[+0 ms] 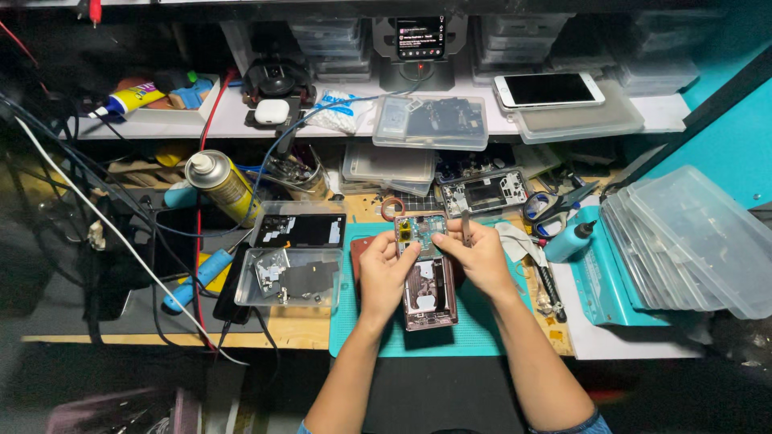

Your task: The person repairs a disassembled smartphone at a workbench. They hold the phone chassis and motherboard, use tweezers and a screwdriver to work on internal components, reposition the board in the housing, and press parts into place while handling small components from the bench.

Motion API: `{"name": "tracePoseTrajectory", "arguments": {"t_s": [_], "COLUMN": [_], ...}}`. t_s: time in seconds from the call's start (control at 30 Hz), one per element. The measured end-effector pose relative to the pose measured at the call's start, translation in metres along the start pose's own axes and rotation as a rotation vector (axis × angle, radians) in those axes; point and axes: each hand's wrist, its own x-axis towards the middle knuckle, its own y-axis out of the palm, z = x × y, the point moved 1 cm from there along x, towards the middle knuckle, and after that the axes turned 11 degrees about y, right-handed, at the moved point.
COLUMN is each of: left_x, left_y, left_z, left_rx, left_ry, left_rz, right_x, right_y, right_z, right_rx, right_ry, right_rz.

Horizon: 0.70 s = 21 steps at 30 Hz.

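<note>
Both hands (434, 261) on opened pink phone (429, 289), innards bare.

Lighting's pretty uneven here. The middle of the wooden bench (305, 329) is well lit from above, and the teal rubber work mat (482, 329) and both forearms look evenly bright with only soft shadows under them. The left side drops off into near black, so the tangle of dark cables (104, 233) is hard to read. The stack of clear plastic trays (691, 241) on the right catches some white glare. Straight shelf edges bow a bit toward the corners, wide-angle style. Center's sharp, small parts get mushy.
</note>
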Motion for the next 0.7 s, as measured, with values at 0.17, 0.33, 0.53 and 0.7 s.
{"name": "tracePoseTrajectory", "arguments": {"t_s": [0.17, 0.33, 0.53, 0.7], "left_x": [0.000, 0.004, -0.004, -0.008], "left_y": [-0.003, -0.005, -0.006, -0.008], "left_z": [-0.004, -0.021, -0.043, -0.049], "left_rx": [0.105, -0.021, -0.092, -0.078], "left_ry": [0.107, 0.016, 0.052, 0.083], "left_rz": [0.006, -0.069, -0.085, -0.105], "right_x": [-0.013, -0.027, -0.041, -0.046], "right_y": [0.010, 0.029, 0.048, 0.056], "right_z": [0.005, 0.017, 0.023, 0.023], "right_rx": [-0.089, -0.079, -0.052, -0.054], "right_ry": [-0.029, -0.038, -0.047, -0.046], "right_rz": [-0.056, -0.068, -0.074, -0.075]}}
